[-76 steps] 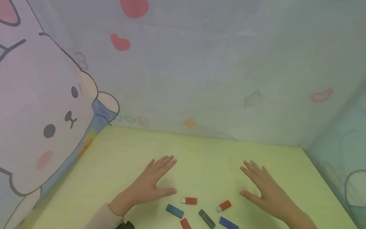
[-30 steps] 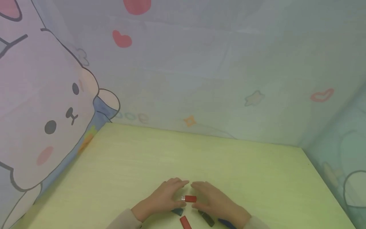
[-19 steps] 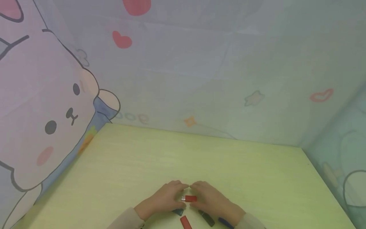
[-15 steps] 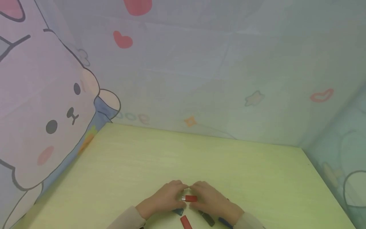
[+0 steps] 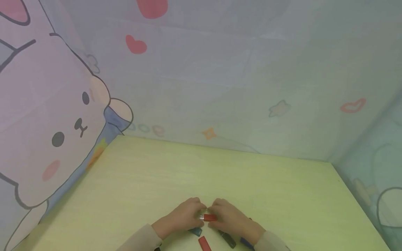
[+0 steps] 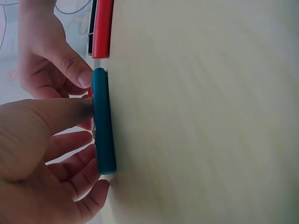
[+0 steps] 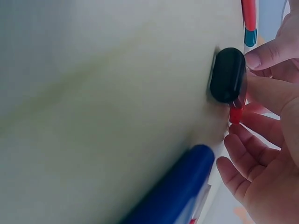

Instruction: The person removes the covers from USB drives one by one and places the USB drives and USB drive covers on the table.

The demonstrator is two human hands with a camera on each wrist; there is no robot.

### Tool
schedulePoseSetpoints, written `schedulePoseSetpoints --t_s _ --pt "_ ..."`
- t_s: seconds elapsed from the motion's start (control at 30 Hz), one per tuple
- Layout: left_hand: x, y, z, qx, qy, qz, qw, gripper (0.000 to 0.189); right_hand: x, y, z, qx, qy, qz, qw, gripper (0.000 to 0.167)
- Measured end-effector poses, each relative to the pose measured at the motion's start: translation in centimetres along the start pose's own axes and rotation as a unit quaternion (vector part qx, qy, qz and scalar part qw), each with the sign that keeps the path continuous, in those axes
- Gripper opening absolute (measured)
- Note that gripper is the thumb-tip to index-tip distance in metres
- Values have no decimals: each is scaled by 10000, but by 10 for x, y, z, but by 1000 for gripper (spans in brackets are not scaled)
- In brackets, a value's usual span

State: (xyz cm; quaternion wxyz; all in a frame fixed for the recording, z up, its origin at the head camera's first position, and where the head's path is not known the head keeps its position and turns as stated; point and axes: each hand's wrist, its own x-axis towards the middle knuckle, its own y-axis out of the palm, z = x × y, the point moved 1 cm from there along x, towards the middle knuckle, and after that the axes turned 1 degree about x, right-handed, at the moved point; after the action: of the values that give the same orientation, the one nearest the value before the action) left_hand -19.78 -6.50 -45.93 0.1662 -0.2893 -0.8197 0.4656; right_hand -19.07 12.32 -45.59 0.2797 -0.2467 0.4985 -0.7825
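Observation:
A red USB flash drive [image 5: 209,217] with a bare metal plug lies on the table between both hands. My left hand [image 5: 185,216] curves about its plug side, my right hand [image 5: 230,218] about its red end. In the head view a gap shows between thumb and fingers of each hand, with the drive in it; any finger contact is unclear. Under the left hand lies a teal flash drive [image 5: 196,231], hiding part of the fingers in the left wrist view. Beside the right hand is a black flash drive [image 5: 227,239], which covers most of the red one in the right wrist view.
Another red flash drive [image 5: 205,243] lies nearer the front, cut by the frame edge. A blue flash drive [image 5: 247,243] sits partly under the right forearm. The pale yellow table [image 5: 220,170] ends at a cloth wall [image 5: 204,87] with printed cartoons.
Both hands came inward from wide apart to either side of the middle red flash drive. Over the last half second their fingers bent in slightly more. The flash drives stayed put.

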Motion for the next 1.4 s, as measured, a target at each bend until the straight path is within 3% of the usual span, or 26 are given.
schedulePoseSetpoints --t_s 0.57,0.8,1.4 --pt "3 1 0 -109 56 -139 9998 19 5 3 -2 360 -31 71 9993 15" --pt "6 2 2 -231 -20 -69 9997 15 7 4 -4 405 -23 118 9991 15" --pt "6 3 4 -188 150 -12 9997 10 7 4 -5 504 -143 137 9985 11"
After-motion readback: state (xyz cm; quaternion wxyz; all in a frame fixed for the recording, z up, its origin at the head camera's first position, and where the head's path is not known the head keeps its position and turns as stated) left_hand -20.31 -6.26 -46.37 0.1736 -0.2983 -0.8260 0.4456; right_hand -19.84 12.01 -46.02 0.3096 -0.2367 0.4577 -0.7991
